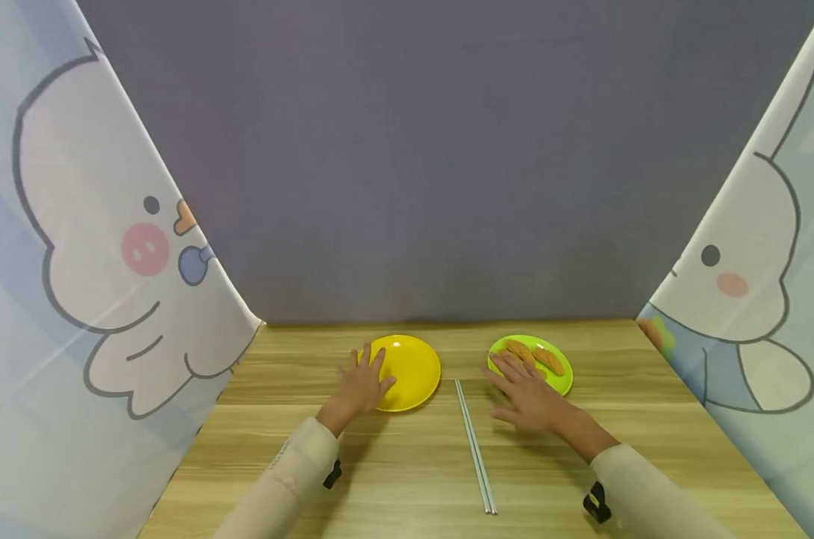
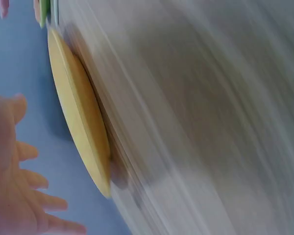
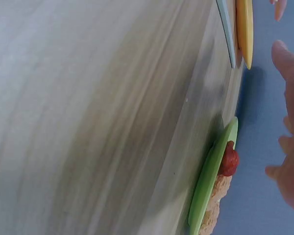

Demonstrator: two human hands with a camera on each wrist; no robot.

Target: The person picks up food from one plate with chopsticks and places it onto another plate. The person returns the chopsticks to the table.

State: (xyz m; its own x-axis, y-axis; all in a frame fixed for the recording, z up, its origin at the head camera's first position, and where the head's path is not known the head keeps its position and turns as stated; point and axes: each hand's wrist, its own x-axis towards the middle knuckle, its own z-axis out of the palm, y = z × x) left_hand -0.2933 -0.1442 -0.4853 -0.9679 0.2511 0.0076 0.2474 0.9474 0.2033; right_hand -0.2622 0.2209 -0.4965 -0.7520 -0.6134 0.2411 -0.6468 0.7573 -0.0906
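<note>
Left hand [image 1: 361, 385] and right hand [image 1: 531, 400] hover, fingers spread wide.
I see the yellow plate [image 1: 413, 374] near the left, the green plate [image 1: 561, 383] of brown food [image 1: 549, 361] near the right, chopsticks [image 1: 475, 448] between on the bench [image 1: 407, 468].

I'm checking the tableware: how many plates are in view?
2: in the head view, a yellow plate left of the chopsticks, partly hidden by the left hand, and a green plate right of them, partly hidden by the right hand.

Room to pass between left hand [image 1: 361, 385] and right hand [image 1: 531, 403], above chopsticks [image 1: 475, 449] flat on the bench [image 1: 413, 464]. Obstacles: yellow plate [image 1: 412, 374] beside the left, green plate [image 1: 565, 383] just beyond the right, grey wall [image 1: 407, 165] ahead.
</note>
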